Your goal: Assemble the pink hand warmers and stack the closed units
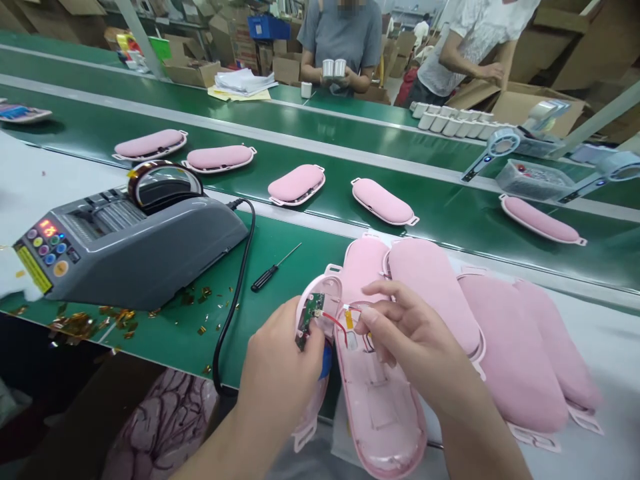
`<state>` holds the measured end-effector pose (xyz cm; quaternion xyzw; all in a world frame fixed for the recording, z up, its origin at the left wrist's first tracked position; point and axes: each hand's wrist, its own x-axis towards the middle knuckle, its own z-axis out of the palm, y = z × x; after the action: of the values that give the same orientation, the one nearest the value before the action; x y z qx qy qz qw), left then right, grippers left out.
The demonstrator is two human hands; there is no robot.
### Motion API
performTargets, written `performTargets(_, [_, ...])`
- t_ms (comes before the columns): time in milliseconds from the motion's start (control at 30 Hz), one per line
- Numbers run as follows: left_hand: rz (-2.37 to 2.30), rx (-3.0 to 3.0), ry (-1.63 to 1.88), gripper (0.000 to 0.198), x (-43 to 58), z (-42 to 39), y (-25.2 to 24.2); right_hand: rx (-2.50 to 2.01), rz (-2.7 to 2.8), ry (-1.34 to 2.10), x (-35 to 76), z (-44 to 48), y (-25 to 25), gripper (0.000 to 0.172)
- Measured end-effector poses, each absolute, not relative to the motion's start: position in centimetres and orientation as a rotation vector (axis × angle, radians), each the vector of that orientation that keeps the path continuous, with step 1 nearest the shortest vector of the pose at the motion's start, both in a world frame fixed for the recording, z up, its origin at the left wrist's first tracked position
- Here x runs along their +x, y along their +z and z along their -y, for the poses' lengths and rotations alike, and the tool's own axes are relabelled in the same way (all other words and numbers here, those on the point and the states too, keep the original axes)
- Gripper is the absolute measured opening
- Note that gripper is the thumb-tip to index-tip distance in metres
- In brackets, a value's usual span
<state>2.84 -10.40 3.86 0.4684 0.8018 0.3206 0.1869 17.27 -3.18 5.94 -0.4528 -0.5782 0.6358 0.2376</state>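
Observation:
My left hand (280, 357) is closed around one half of an open pink casing (306, 410), its thumb against the green circuit board (311, 317) inside. A red wire (336, 320) runs from that board toward the other half. My right hand (407, 327) pinches thin leads behind a small white plug (346, 308), which hangs apart from the board. Below those fingers lies the other pink casing half (383, 413), hollow side up, with yellow tape (349, 320) near its top end. A blue part (326, 360) shows partly behind my left thumb.
Closed pink casings (433, 293) are heaped at right; several more (297, 185) lie along the green conveyor (220, 193). At left are a grey tape dispenser (150, 247), its black cable (233, 287), a screwdriver (275, 268) and tape scraps (120, 320). Two people (343, 40) stand across the line.

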Motion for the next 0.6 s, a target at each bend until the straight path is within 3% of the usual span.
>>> performTargets(400, [-2.235,1.320,0.872,0.018,3.2,10.5,4.2,-1.286,2.152,1.425,16.8,3.4,7.5,0.023])
performTargets(600, [-2.254,1.315,0.845,0.016,3.4,10.8,4.0,-1.277,1.949,1.733,15.8,2.9,8.3,0.024])
